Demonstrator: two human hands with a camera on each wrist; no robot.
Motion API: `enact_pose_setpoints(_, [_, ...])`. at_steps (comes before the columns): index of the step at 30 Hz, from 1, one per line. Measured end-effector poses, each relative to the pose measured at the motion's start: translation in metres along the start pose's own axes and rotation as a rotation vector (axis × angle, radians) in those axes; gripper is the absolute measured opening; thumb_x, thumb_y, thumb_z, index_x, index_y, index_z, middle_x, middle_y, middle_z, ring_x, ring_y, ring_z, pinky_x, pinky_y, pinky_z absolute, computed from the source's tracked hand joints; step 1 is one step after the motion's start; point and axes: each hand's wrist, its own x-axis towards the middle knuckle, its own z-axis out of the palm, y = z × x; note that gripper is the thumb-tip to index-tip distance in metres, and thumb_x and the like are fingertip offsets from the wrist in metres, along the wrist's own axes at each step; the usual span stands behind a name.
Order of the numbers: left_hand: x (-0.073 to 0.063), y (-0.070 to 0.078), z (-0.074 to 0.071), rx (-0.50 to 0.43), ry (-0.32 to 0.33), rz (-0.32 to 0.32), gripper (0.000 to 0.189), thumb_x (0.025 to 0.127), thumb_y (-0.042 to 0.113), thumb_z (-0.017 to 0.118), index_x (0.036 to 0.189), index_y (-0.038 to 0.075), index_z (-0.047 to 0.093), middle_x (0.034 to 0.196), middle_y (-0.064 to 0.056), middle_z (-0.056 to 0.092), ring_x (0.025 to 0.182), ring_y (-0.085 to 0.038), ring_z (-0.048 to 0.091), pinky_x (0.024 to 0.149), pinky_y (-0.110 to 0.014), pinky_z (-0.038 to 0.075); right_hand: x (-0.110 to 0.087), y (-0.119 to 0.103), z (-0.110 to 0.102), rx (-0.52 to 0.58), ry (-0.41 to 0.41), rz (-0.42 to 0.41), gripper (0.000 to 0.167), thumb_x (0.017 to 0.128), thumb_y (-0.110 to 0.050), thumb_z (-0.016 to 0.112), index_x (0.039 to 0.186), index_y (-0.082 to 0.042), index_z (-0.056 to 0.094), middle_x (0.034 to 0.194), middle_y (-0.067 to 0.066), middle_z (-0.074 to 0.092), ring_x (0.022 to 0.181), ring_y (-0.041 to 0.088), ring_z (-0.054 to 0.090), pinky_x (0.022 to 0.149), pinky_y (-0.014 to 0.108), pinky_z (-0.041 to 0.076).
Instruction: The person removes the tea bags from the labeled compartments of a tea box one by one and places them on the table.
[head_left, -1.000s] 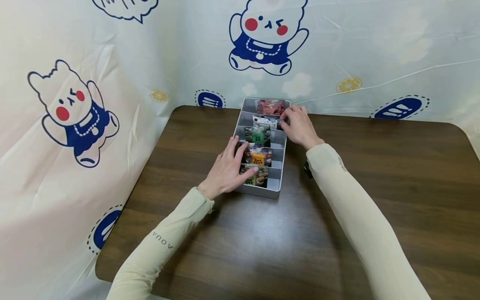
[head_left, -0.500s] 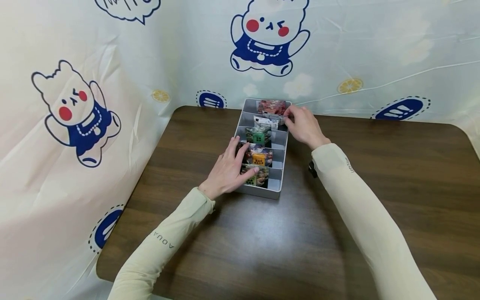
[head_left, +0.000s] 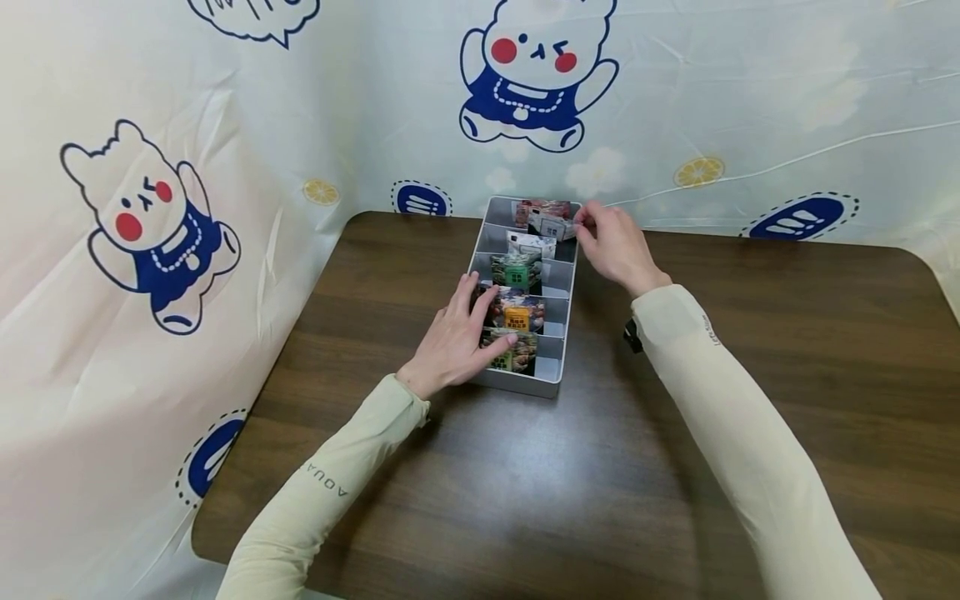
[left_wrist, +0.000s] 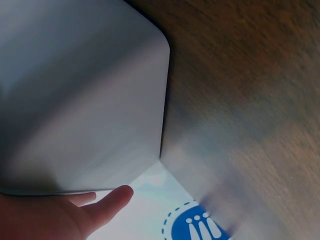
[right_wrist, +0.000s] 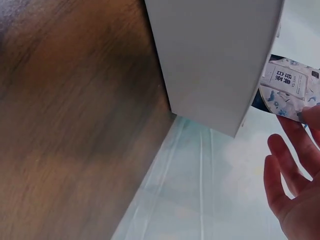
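Observation:
A grey divided box (head_left: pixel 517 383) stands on the table, a few small tea sachets in its compartments. My right hand (head_left: pixel 617 248) pinches a white sachet with blue floral print (right_wrist: pixel 287 85) by its edge between thumb and fingertips, lifted at the far right rim. In the head view it overlaps the red-printed sachet (head_left: pixel 529 209) of the farthest compartment. Another white sachet (head_left: pixel 531 244) sits one compartment nearer. My left hand (head_left: pixel 453 337) rests with spread fingers over the box's left side, its thumb across the nearest green sachet (head_left: pixel 522 360).
Between these stand a sachet with a green label (head_left: pixel 516 271) and one with an orange label (head_left: pixel 517 318). The brown wooden table (head_left: pixel 750 375) reaches back to a printed curtain (head_left: pixel 787 100) close behind the box.
The right hand has drawn the white sachet up out of the second-farthest compartment and moved slightly right and away. The left hand stays where it was on the box.

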Motion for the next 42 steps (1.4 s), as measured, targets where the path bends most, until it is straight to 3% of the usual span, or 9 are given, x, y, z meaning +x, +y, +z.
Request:
enact_pose_setpoints(12, [0.000, 0.000, 0.001, 0.004, 0.015, 0.006, 0.082, 0.090, 0.071, 0.036, 0.154, 0.021, 0.023, 0.164, -0.010, 0.004, 0.152, -0.025, 0.003, 0.107, -0.061, 0.034, -0.002, -0.005, -0.008, 0.008, 0.042, -0.026, 0.021, 0.100, -0.021, 0.049, 0.110, -0.005, 0.060, 0.109, 0.016, 0.066, 0.098, 0.032, 0.056, 0.088, 0.047, 0.044])
enact_pose_setpoints(23, [0.001, 0.002, 0.000, 0.036, 0.025, 0.023, 0.081, 0.091, 0.069, 0.037, 0.153, 0.017, 0.026, 0.163, -0.014, 0.007, 0.152, -0.028, 0.004, 0.118, -0.050, 0.022, -0.003, -0.007, -0.016, 0.017, 0.054, -0.028, 0.022, 0.101, -0.021, 0.049, 0.111, -0.005, 0.059, 0.109, 0.014, 0.065, 0.100, 0.032, 0.055, 0.087, 0.046, 0.042])
enact_pose_setpoints(42, [0.001, 0.000, 0.001, 0.037, 0.025, 0.020, 0.082, 0.091, 0.072, 0.033, 0.154, 0.021, 0.024, 0.163, -0.013, 0.006, 0.152, -0.027, 0.003, 0.116, -0.054, 0.025, -0.005, -0.002, -0.024, 0.075, 0.082, -0.004, 0.022, 0.100, -0.019, 0.049, 0.113, -0.005, 0.061, 0.112, 0.015, 0.067, 0.099, 0.028, 0.060, 0.089, 0.044, 0.046])
